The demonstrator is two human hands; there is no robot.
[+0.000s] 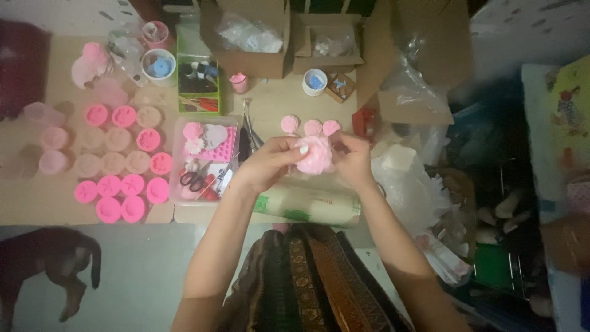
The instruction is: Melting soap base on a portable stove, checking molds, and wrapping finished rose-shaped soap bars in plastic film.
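We see a fluffy pink flower-shaped piece (315,155) held between both hands just above the middle of the surface (18,203). Our left hand (270,161) closes its fingers (294,149) on the piece's left side, and our right hand (356,158) pinches its right side, so both hands have hold of it. Just beyond the piece lie three small pink rounds (312,126) in a row. Near us, under the wrists, rests a roll of clear film (307,206) lying on its side. To the left sits a clear tray (206,158) with pink moulded shapes and scissors (195,179) in it, and farther left stand rows of pink round moulds (117,163). At the far edge are open cardboard boxes (255,37) and a small white cup (314,82) with blue bits. On the floor at the near left stands a dark dog (52,261).
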